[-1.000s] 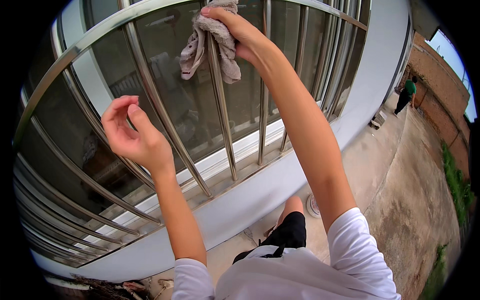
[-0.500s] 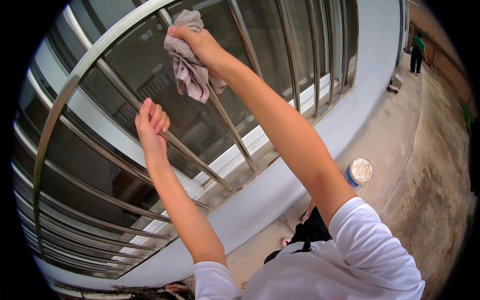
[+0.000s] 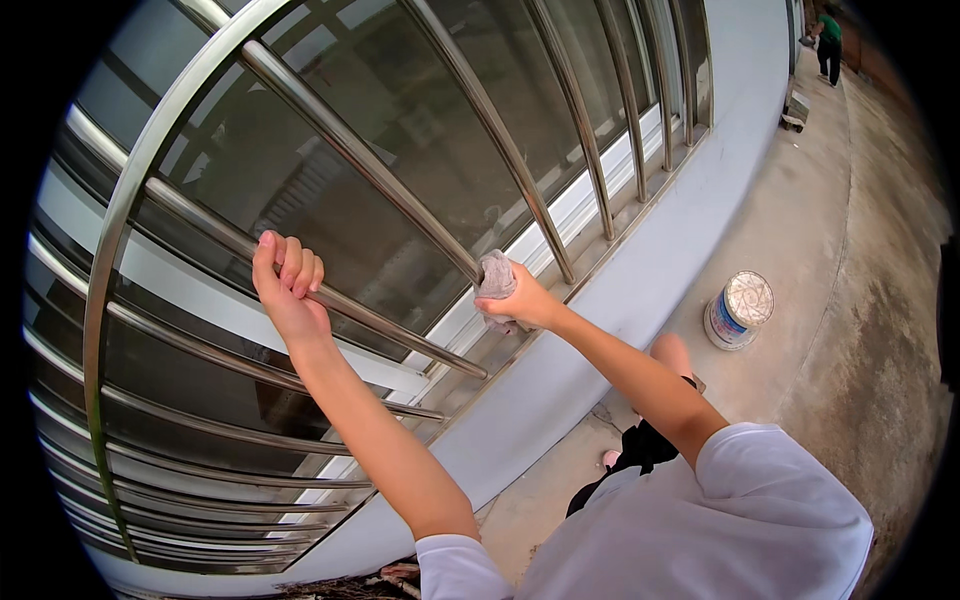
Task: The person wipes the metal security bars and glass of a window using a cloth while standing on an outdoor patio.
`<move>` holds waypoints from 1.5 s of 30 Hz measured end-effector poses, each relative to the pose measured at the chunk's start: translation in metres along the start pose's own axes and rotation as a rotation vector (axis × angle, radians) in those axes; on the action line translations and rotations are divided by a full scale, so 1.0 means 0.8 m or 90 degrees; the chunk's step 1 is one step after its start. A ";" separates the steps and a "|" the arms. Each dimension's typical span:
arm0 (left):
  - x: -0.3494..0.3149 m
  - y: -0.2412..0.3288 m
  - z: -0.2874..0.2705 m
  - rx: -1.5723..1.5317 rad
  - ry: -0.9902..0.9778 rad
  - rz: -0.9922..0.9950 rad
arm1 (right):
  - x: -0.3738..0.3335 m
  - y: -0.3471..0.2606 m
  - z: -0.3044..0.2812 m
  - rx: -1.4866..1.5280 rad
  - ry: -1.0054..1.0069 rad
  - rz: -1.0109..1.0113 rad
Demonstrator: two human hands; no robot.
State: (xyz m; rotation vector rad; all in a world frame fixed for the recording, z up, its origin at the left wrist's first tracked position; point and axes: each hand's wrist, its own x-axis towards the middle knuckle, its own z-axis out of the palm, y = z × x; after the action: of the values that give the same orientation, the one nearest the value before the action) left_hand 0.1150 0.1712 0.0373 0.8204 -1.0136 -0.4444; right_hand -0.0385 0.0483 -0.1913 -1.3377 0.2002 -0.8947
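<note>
Steel bar [image 3: 360,158] slants down-right into bunched grey cloth [image 3: 496,272].

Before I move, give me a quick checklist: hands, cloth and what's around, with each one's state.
1. Right hand has the grey cloth: ok, fingers closed on it.
2. Cloth at a metal bar, near its lower end: ok.
3. Left hand gripping the neighbouring bar: cannot tell; fingers curled there.
4. Bucket apart from both hands: ok.
5. Other person well away: ok.
6. Cloth damp: cannot tell.
</note>
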 end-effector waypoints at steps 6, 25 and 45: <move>0.001 -0.002 0.005 -0.017 0.004 0.002 | -0.033 0.048 -0.014 -0.248 0.119 -0.036; 0.003 0.011 -0.006 -0.001 0.016 0.050 | -0.166 0.049 0.051 -0.436 -0.007 0.195; -0.003 0.002 0.001 0.028 0.054 0.011 | -0.061 -0.092 0.074 -0.655 -0.020 -0.426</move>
State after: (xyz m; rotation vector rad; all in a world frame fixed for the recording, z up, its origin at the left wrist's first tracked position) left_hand 0.1133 0.1734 0.0377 0.8622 -0.9531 -0.3706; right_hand -0.0677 0.1272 -0.1270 -2.4571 0.1957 -1.4106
